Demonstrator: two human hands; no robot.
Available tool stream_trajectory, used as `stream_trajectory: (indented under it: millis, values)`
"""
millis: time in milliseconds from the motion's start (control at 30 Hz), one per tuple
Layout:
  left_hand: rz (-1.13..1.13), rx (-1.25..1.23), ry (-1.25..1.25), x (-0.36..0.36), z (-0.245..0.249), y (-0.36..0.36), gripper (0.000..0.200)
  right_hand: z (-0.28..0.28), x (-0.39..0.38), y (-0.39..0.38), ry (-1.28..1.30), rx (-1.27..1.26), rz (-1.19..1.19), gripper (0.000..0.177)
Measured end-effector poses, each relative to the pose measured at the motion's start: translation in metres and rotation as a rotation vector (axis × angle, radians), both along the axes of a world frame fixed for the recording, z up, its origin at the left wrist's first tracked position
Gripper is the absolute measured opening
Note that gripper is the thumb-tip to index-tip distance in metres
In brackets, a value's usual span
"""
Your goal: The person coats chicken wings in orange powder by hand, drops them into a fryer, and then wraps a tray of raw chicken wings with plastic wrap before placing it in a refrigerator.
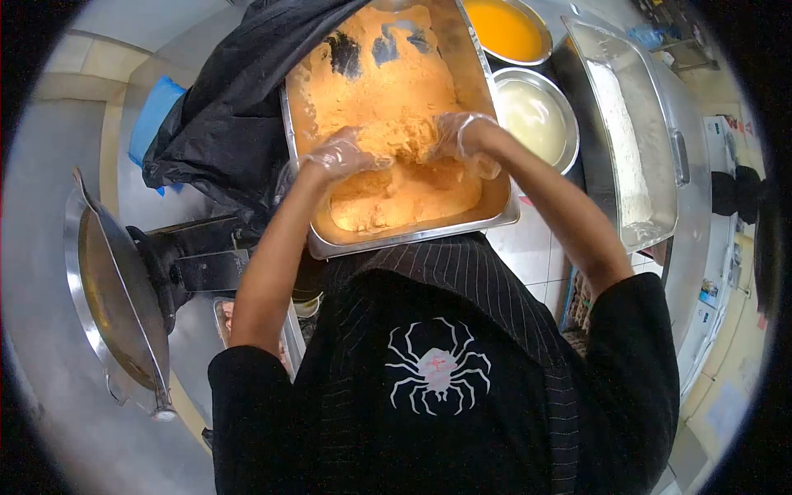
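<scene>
A deep metal tray (pixel 396 247) holds a thick bed of orange breadcrumbs (pixel 396 87). In a clear plastic glove, my left hand (pixel 351 155) curls into the crumbs at the left of a raised crumbly heap. My right hand (pixel 462 139), gloved likewise, closes on the heap's right side, its fingertips partly buried. Crumbs lie bunched between both hands, with a dark shadowed hollow under them. Whether a piece of food sits inside the heap is hidden. Bare metal shows through the crumbs at the tray's far end.
Right of the tray stand a bowl of orange liquid (pixel 505 31) and a bowl of pale liquid (pixel 532 120). Farther right is a deep metal pan with white powder (pixel 619 140). Black plastic sheeting (pixel 223 124) drapes over the tray's left edge. A large metal wok (pixel 124 297) stands at left.
</scene>
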State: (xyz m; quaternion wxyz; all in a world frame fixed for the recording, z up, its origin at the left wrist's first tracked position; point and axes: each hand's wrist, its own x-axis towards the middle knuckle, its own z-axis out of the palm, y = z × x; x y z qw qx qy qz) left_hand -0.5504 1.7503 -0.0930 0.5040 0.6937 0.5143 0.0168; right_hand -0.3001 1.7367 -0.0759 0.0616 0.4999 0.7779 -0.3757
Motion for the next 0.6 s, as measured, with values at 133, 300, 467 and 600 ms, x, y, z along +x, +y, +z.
stream_trajectory:
  millis: [133, 300, 467, 600]
  values:
    - [-0.258, 0.013, 0.242, 0.003, 0.031, 0.009, 0.090, 0.006, -0.006, 0.011, -0.307, -0.140, -0.040, 0.072]
    - [-0.339, 0.366, 0.647, 0.055, -0.028, -0.031, 0.097, -0.070, -0.041, -0.012, -0.400, 0.046, -0.106, 0.103]
    - [-0.528, 0.170, 0.741, 0.062, -0.059, -0.007, 0.103, -0.076, -0.047, -0.009, -0.221, 0.064, -0.271, 0.081]
    - [-0.194, 0.043, 0.344, 0.035, -0.016, 0.003, 0.088, -0.038, -0.036, 0.009, -0.194, -0.029, 0.064, 0.044]
